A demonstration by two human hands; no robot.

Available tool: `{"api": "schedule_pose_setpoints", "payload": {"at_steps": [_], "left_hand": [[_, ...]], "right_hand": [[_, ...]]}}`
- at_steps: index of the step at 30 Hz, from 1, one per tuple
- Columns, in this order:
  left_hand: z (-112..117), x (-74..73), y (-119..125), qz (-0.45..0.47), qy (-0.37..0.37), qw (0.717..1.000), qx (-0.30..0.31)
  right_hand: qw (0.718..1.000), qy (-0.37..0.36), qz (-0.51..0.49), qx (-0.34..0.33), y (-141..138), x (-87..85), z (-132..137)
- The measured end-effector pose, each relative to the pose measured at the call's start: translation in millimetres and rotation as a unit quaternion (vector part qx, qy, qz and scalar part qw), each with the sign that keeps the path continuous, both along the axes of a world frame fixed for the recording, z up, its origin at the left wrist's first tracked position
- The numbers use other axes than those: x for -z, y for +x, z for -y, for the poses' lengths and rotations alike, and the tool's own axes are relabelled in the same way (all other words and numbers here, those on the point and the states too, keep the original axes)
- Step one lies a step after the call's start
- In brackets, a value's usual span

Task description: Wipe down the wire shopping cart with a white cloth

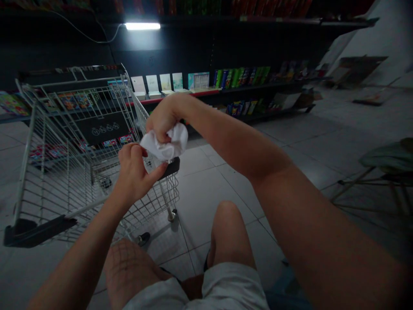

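Observation:
A crumpled white cloth (169, 148) is bunched in my right hand (164, 114), which bends down from the wrist over the near right corner of a metal shopping cart (66, 165). My left hand (134, 172) holds the cart at that corner. Its fingers curl by the cloth's left edge, and its thumb lies along the black corner piece (171, 167). The cloth covers part of the cart's rim. A second black corner piece (40, 230) sits at the cart's left end, and a dark panel (105, 128) with white print hangs inside the basket.
Behind the cart runs a dark shelf unit (180, 47) with a lit tube lamp (142, 26). White display cards (164, 82) and green and blue packs (240, 77) stand on it. A folding seat (387, 161) is at right. My bare knees (229, 228) are below, above the tiled floor (213, 178).

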State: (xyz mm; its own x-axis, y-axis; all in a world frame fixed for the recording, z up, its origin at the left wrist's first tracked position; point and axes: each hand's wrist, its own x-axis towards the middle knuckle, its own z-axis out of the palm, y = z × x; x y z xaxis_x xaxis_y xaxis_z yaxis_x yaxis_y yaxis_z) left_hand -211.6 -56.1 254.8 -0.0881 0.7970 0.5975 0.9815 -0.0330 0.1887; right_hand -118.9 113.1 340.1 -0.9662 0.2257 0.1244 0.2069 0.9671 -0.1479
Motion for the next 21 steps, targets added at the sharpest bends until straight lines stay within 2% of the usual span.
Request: {"api": "schedule_pose_setpoints", "payload": {"at_steps": [2, 3, 5, 6, 8, 10, 15, 21], "left_hand": [[-1, -1.6, 4, -0.051, -0.109, 0.993, 0.005], [-1, -2.7, 6, -0.083, -0.175, 0.981, 0.010], [-4, -5.4, 11, -0.148, -0.272, 0.951, 0.012], [-6, -6.7, 13, -0.176, -0.290, 0.941, 0.005], [-9, -9.0, 15, -0.216, -0.288, 0.933, -0.010], [-10, -10.9, 14, -0.235, -0.291, 0.927, -0.015], [2, -12.5, 2, -0.246, -0.306, 0.920, 0.002], [32, -11.7, -15, -0.245, -0.303, 0.920, 0.035]], "right_hand": [[0.996, 0.000, 0.088, -0.011, 8, -15.0, 5], [0.993, 0.009, 0.114, -0.017, 13, -16.0, 8], [0.991, 0.043, 0.121, -0.027, 20, -5.5, 15], [0.990, 0.058, 0.121, -0.030, 23, 3.4, 18], [0.990, 0.076, 0.118, -0.025, 25, 21.0, 21], [0.991, 0.079, 0.105, -0.015, 25, 30.8, 22], [0.990, 0.085, 0.111, -0.029, 25, 27.1, 31], [0.998, 0.035, 0.052, -0.032, 37, 31.4, 61]]}}
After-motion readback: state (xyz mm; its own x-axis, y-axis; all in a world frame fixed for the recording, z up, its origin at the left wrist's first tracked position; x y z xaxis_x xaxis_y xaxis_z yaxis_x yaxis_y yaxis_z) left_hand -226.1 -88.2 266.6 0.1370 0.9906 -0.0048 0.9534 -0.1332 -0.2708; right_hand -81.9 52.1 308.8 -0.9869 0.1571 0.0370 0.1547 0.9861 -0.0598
